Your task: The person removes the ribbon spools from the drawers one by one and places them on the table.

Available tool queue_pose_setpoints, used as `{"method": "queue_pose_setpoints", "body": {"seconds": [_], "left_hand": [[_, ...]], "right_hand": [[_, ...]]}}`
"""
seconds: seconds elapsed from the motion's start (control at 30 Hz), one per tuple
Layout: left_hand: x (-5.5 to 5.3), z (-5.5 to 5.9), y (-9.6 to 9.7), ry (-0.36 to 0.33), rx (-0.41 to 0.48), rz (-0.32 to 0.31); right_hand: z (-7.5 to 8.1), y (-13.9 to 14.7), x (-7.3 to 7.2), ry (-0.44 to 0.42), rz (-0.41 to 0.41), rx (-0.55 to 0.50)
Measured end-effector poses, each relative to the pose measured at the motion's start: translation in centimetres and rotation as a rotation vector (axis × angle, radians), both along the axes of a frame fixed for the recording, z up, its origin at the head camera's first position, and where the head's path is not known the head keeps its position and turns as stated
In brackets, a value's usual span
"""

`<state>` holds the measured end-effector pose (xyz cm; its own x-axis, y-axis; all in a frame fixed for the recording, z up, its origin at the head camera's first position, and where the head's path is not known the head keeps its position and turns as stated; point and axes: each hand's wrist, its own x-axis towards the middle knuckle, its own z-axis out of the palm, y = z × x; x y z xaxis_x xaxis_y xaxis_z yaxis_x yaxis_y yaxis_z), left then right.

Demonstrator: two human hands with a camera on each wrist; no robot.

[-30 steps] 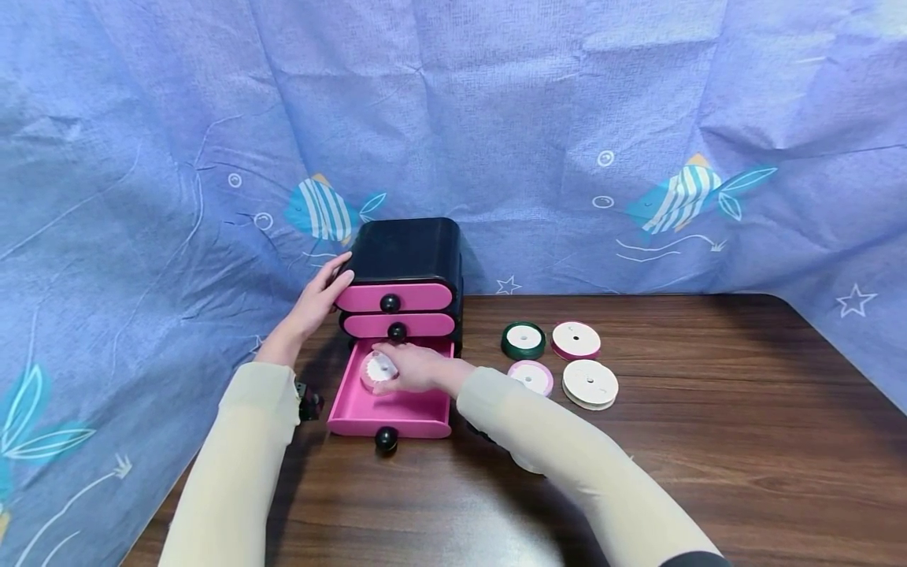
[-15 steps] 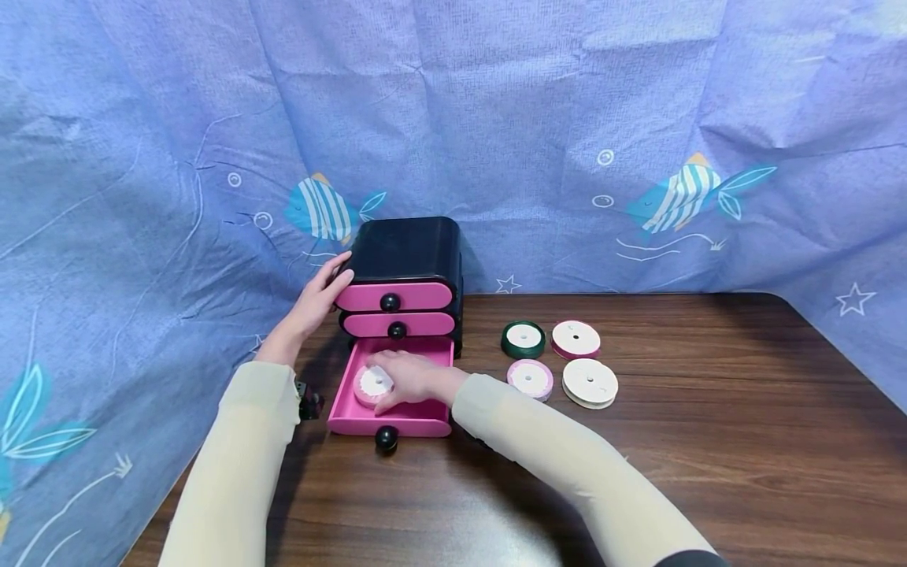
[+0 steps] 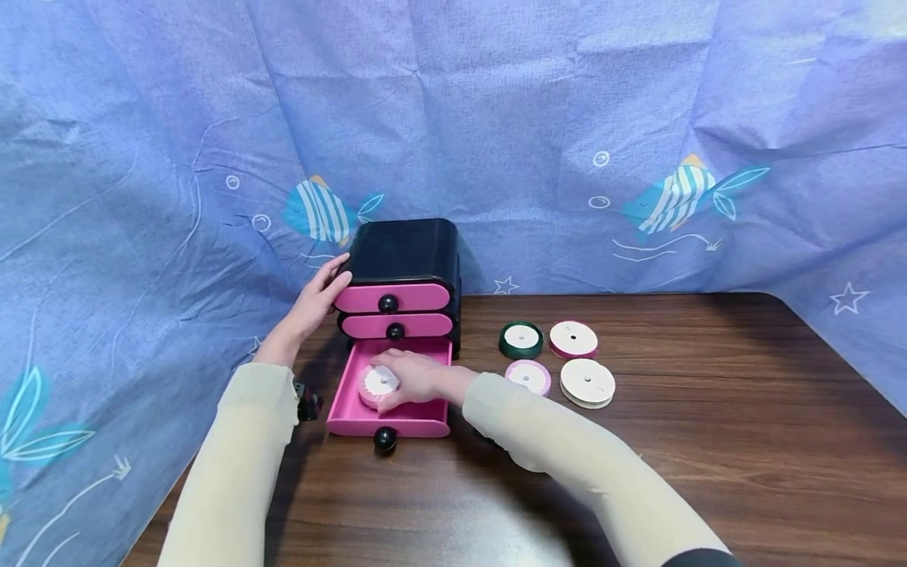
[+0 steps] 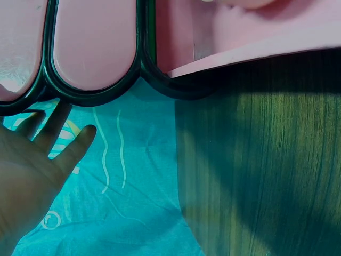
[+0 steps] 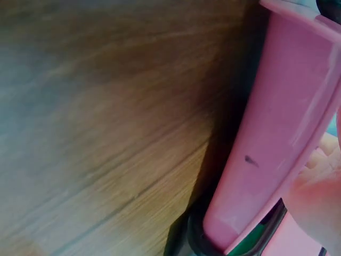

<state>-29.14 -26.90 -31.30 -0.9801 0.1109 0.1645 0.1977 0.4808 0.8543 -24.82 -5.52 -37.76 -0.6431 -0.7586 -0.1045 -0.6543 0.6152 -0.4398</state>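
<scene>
In the head view, a pink ribbon spool (image 3: pixel 378 383) with a white face lies in the pulled-out bottom drawer (image 3: pixel 414 425). My right hand (image 3: pixel 414 376) holds the spool from its right side, thumb toward the front and fingers toward the back. The right wrist view shows the drawer's pink side wall (image 5: pixel 272 133) and part of the hand; the spool is out of sight there. My left hand (image 3: pixel 312 305) rests its extended fingers against the left side of the black cabinet (image 3: pixel 405 250). In the left wrist view, the left hand's fingers (image 4: pixel 56 125) spread along the cabinet's edge.
Two upper pink drawers (image 3: pixel 397 325) are closed. Right of the cabinet lie a green spool (image 3: pixel 521 339), a magenta-edged spool (image 3: pixel 574 339), a pale pink spool (image 3: pixel 527 377) and a cream spool (image 3: pixel 587 383) on the wooden table (image 3: pixel 673 409). A blue curtain (image 3: pixel 538 142) hangs behind.
The pink spool was tilted in my right hand, then came down flat toward the drawer's left side. Since then it has shifted slightly right with the hand. My left hand stays put.
</scene>
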Motion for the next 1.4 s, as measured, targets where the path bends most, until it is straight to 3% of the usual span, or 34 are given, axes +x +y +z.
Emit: {"method": "queue_pose_setpoints", "body": {"seconds": [0.47,0.73,1.1,1.2,1.4], "left_hand": [[0.2,0.0,-0.1,-0.010,-0.006,-0.009],[0.5,0.0,-0.2,-0.030,0.005,-0.020],[0.3,-0.1,-0.1,-0.031,0.008,-0.015],[0.5,0.3,0.0,-0.042,0.017,-0.016],[2.4,2.3,1.4,-0.058,0.023,-0.033]], "right_hand": [[1.3,3.5,1.4,-0.048,0.061,-0.098],[2.4,6.4,1.6,-0.054,0.004,-0.126],[3.5,11.5,2.6,-0.024,0.033,-0.215],[3.8,13.0,3.1,-0.009,0.044,-0.227],[4.3,15.6,3.9,0.028,0.057,-0.240]]}}
